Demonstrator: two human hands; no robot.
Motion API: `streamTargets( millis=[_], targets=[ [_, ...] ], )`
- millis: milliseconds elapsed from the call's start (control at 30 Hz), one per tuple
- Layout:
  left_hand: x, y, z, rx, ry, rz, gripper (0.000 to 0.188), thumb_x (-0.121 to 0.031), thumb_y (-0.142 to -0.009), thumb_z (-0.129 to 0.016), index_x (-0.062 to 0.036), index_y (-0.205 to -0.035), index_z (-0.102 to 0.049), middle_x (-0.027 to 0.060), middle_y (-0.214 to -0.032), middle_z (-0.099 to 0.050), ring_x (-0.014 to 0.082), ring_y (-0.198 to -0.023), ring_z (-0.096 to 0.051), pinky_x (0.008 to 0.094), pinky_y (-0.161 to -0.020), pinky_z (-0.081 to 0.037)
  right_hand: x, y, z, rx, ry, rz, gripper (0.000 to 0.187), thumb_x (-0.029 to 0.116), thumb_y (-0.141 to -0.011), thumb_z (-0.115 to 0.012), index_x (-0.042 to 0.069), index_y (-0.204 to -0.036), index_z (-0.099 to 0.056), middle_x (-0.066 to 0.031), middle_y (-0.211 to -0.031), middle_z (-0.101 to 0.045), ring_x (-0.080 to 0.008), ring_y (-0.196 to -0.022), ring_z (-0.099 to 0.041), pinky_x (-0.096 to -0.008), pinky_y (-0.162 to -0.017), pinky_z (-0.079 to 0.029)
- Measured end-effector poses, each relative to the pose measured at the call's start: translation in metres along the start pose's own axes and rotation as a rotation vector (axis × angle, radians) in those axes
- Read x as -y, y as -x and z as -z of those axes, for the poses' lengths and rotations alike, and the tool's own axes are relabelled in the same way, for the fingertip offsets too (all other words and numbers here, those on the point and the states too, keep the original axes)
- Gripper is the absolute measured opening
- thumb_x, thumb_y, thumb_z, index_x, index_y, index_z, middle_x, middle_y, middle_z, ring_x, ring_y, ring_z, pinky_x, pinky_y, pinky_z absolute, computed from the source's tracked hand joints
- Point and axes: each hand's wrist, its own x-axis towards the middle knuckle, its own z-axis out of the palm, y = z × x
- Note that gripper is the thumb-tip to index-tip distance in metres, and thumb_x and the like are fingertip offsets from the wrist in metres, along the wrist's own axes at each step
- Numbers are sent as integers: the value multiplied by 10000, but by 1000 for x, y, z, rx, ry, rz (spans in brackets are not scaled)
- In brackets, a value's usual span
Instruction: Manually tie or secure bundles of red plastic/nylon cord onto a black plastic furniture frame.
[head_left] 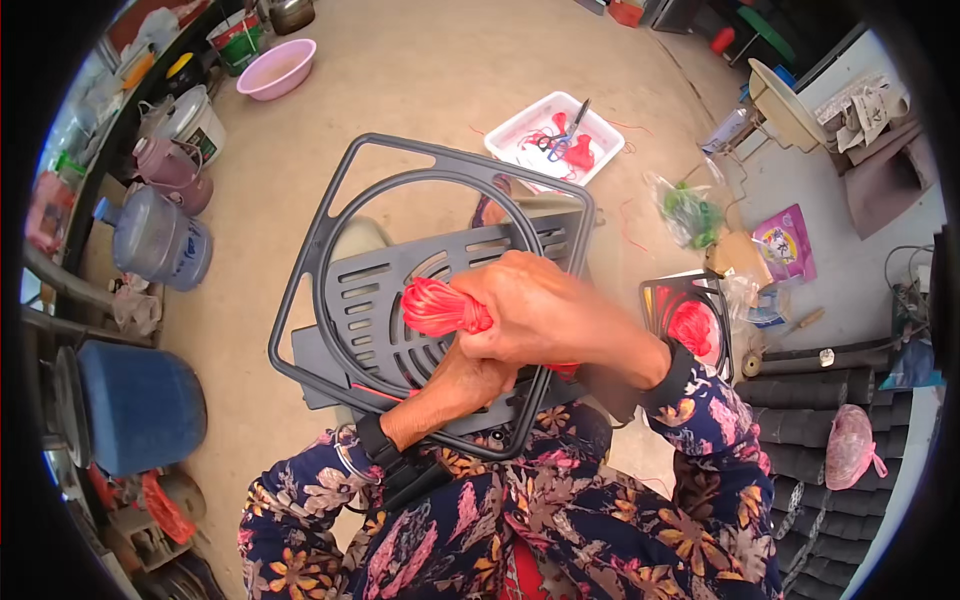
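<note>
Above a smooth, dark ringed frame point(318, 238), see a glossy, looped red bundle point(437, 306), partly covered. Cannot tell the grip of the left hand point(485, 373), mostly hidden beneath the right hand point(525, 305); see the latter curled tightly round the bundle.

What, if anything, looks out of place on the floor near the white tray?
A loose red strand lies on the floor, outside the white tray holding similar red strands, so it looks stray.
</note>
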Motion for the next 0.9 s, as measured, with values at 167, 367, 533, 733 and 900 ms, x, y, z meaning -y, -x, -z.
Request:
streamTargets(
  millis=[167, 367, 533, 733, 900],
  targets=[
    [2, 0, 4, 22, 144, 138, 272, -223, -988, -522, -9, -857, -628, -3, -540, -527, 65, -381, -424, 251, -376, -337, -13, 17, 4, -462, -566, 70, 267, 183, -765, -668, -30, -915, -607, -95, -798, -674, -223, -712, -658, -369, -669, -513],
    [-14, 0, 5, 68, 164, 178, 299, -236, -1002, -495, -7, -856, -620, 9, -546, -538, 64, -385, -417, 238, -368, -297, -63, 93, 28, -908, -1329, 237, 236, 301, -930, -538, 82, -843, -531, -27, -770, -533, -180, -796, -555, -346, -825, -462],
    [-12, -3, 5, 92, 165, 234, 293, -229, -1004, -492, -7, -865, -623, 19, -553, -545, 68, -393, -426, 231, -358, -289, -69, 136, 46, -1104, -1400, 484, 262, 327, -975, -505, 105, -847, -450, -10, -760, -453, -189, -796, -499, -369, -829, -432],
    [-12, -4, 4, 37, 147, 313, 298, -220, -1001, -499, 6, -851, -621, 26, -550, -543, 72, -391, -428, 232, -358, -298, -75, 145, 68, -1096, -1386, 478, 247, 297, -963, -536, 100, -845, -446, -8, -775, -457, -180, -781, -487, -366, -803, -418],
    [-7, -6, 4, 67, 219, 298, 301, -231, -1002, -504, 9, -869, -628, 29, -552, -542, 72, -394, -428, 232, -356, -298, -94, 205, 111, -1110, -1609, 755, 189, 185, -937, -563, 84, -829, -446, -7, -740, -442, -156, -723, -453, -325, -747, -395]
  ],
)
